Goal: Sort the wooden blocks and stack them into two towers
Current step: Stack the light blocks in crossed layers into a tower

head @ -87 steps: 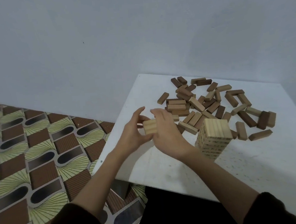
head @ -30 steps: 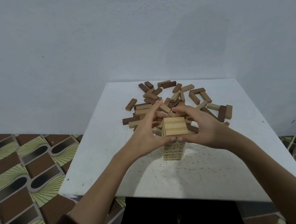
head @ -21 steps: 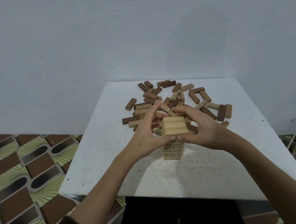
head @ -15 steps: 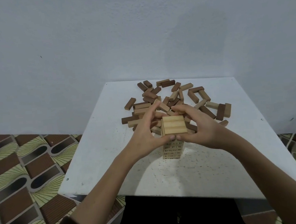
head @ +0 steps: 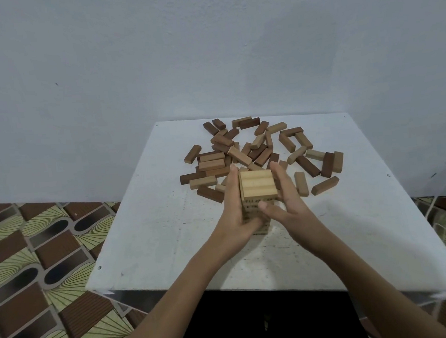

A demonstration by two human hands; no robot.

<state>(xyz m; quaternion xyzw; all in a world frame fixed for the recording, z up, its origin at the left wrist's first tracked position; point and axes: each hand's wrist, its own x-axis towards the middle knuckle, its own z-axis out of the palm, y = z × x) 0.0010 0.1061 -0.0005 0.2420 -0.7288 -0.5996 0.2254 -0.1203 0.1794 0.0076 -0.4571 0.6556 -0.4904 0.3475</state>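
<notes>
"Tower (head: 258, 186) of pale blocks, where does it stand?"
"Near the middle of the white desk (head: 167, 225), upright, between both hands."
"And each grip?"
"Released. The left hand (head: 235, 215) lies flat against its left side and the right hand (head: 288, 206) against its right, fingers straight, thumbs at the near face."
"Beyond it?"
"Loose blocks (head: 255, 150), pale and dark brown, scattered in a heap just behind the tower, toward the far edge. Then a plain wall (head: 208, 51)."
</notes>
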